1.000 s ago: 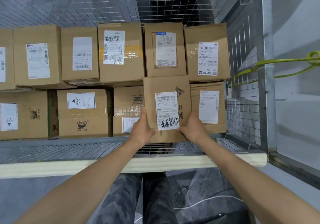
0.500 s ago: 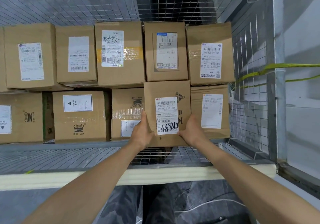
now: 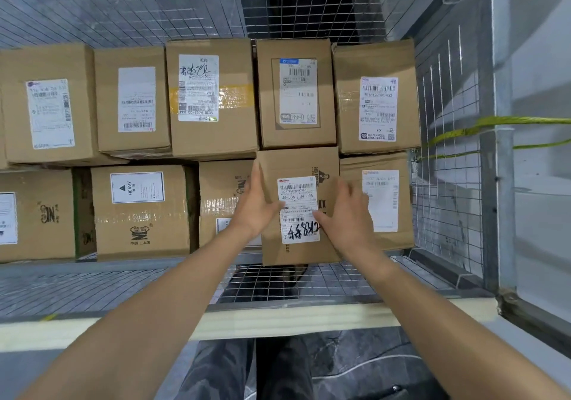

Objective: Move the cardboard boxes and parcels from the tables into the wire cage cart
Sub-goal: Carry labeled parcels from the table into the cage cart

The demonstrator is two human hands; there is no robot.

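A small cardboard box (image 3: 298,162) with a white label and black handwriting stands in the lower row of the wire cage cart (image 3: 309,282), between two other boxes. My left hand (image 3: 256,205) lies on the box's left part with fingers straight up along its edge and the thumb on the label. My right hand (image 3: 346,214), slightly blurred, rests flat on the box's right part, its fingers reaching onto the neighbouring box (image 3: 383,239). Both hands touch the face rather than grip it.
Two rows of labelled cardboard boxes fill the cage, among them one marked HEAVY (image 3: 142,214). Bare mesh floor shows in front of them. The cage's right mesh wall (image 3: 448,183) and steel post (image 3: 500,152) stand close by, with a green strap (image 3: 494,121) tied there.
The small box has gone deeper into its slot in the lower row. Both hands slid from its lower corners up onto its front face, and the fingers straightened.
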